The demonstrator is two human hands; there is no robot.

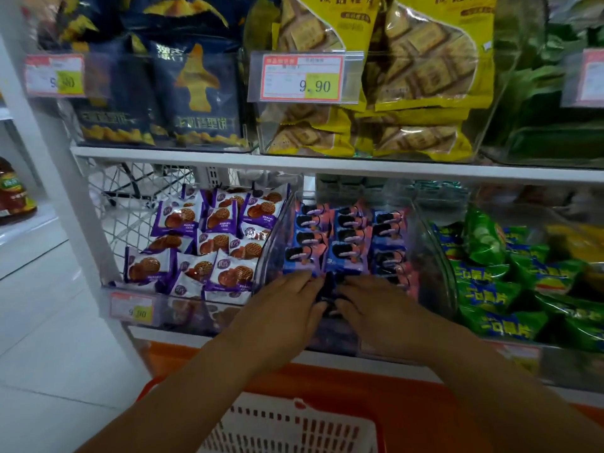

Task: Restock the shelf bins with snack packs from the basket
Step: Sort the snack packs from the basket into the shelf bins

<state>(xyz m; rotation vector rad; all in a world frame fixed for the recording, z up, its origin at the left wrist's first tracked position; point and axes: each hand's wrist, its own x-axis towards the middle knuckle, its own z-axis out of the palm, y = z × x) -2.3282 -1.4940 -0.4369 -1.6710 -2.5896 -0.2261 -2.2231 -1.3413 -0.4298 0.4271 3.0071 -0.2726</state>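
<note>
Left hand [287, 310] and right hand [376, 308] each pinched the same dark-blue cookie pack [328, 289], fingers partly curled, at near edge of clear middle bin [436, 246]. Basket [294, 425] sat nearest, below.

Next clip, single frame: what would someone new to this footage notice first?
The left hand and right hand meet low in the centre, holding a dark pack at the front of the clear bin of blue-and-pink cookie packs. Purple waffle packs fill the bin to its left. The orange basket sits below the arms.
</note>
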